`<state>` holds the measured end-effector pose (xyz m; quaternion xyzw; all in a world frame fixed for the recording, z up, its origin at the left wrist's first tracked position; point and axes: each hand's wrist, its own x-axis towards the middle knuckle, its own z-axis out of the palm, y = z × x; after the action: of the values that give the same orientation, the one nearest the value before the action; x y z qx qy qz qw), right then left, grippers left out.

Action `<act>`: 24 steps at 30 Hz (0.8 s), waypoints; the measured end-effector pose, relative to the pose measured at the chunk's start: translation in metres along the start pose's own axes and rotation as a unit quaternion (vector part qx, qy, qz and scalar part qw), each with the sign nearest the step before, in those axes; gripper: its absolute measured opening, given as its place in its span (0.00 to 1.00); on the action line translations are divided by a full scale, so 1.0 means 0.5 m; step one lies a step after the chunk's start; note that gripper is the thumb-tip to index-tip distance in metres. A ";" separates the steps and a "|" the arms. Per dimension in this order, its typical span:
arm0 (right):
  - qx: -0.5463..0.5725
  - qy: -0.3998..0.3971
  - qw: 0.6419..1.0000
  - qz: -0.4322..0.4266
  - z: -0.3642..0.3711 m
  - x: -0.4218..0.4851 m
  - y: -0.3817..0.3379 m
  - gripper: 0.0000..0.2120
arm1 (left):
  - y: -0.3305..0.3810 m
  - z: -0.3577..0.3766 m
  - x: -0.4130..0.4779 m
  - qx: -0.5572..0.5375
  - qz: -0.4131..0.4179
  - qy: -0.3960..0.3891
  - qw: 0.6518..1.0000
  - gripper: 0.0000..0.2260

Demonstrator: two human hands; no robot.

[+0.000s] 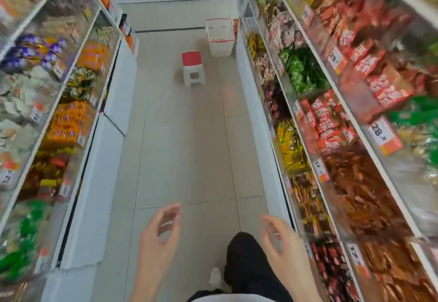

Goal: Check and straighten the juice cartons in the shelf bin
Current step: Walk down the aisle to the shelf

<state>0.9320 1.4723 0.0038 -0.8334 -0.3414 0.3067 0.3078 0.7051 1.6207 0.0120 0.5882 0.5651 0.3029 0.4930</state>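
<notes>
No juice cartons or their shelf bin show in this blurred view down a shop aisle. My left hand (161, 235) hangs in front of me over the floor, fingers loosely curled, holding nothing. My right hand (279, 242) is level with it to the right, close to the lower right shelf edge, fingers also relaxed and empty. Both hands are apart from every shelf item.
Snack shelves (71, 121) line the left, more packed shelves (331, 121) the right. A red-topped white stool (193, 68) stands mid-aisle, a white basket (220, 37) with red rim beyond it. My dark-trousered leg (246, 263) steps forward on the tiled floor.
</notes>
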 end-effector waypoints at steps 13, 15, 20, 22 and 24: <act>-0.009 0.003 1.000 -0.023 -0.113 0.817 -0.239 0.15 | 0.254 0.266 0.726 0.012 -0.015 0.023 1.000 0.11; -0.010 0.001 0.999 -0.032 -0.132 0.938 -0.289 0.16 | 0.293 0.297 0.825 0.013 -0.025 0.024 0.999 0.10; -0.013 -0.004 0.999 -0.051 -0.155 1.233 -0.393 0.14 | 0.368 0.373 1.087 0.004 -0.036 0.023 0.999 0.10; -0.010 -0.004 0.998 -0.056 -0.155 1.354 -0.432 0.14 | 0.389 0.406 1.207 0.007 -0.036 0.022 0.999 0.10; -0.006 -0.002 0.998 -0.057 -0.155 1.482 -0.477 0.14 | 0.412 0.437 1.338 0.007 -0.035 0.023 0.999 0.10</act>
<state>1.3261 2.1481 0.0015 -0.8140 -0.3905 0.2882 0.3191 1.0990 2.2390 -0.0047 0.5641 0.5986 0.2946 0.4865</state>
